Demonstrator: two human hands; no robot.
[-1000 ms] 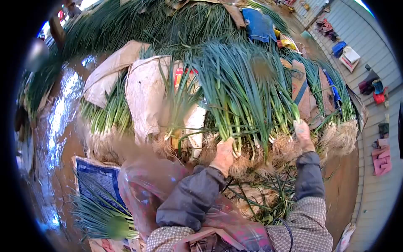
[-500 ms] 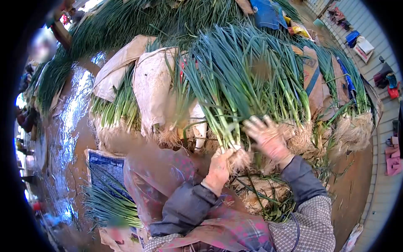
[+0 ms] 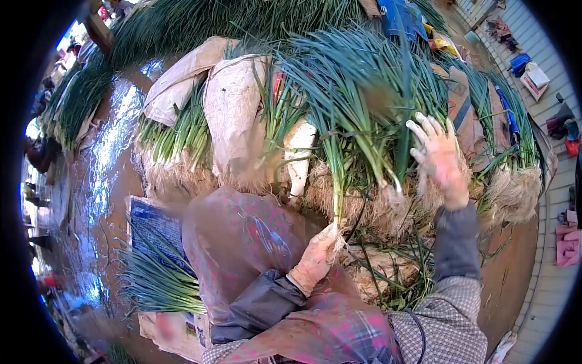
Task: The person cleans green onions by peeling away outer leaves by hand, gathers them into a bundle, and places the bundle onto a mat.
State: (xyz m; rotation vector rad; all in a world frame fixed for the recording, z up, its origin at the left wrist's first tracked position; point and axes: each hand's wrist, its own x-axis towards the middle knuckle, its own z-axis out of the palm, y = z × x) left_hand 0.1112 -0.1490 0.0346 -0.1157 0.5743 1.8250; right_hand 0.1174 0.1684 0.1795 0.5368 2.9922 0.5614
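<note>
Held green onions (image 3: 336, 182) stand nearly upright in front of the worker, root end down, leaves fanning up over the pile behind. The left hand (image 3: 314, 259) is closed around their lower end, with roots protruding beside the fingers. The right hand (image 3: 441, 162) is open, fingers spread and palm down, over the right part of the onion pile (image 3: 418, 91); whether it touches the stalks cannot be determined. Between the hands, root clusters (image 3: 391, 203) hang at the pile's front edge. Below these, loose leaves (image 3: 409, 285) are strewn on a tan sack (image 3: 379, 267). To the left of the held stalks are a white wrapper (image 3: 298, 158), a pale sack (image 3: 233, 115) and a second bunch (image 3: 179, 142) partly covered by a beige sack (image 3: 182, 85). At lower left, a separate bunch (image 3: 160, 279) lies partly across a blue sheet (image 3: 154, 218). The floor (image 3: 112, 176) there is wet and reflective. A ribbed wall (image 3: 548, 242) bounds the right side.
</note>
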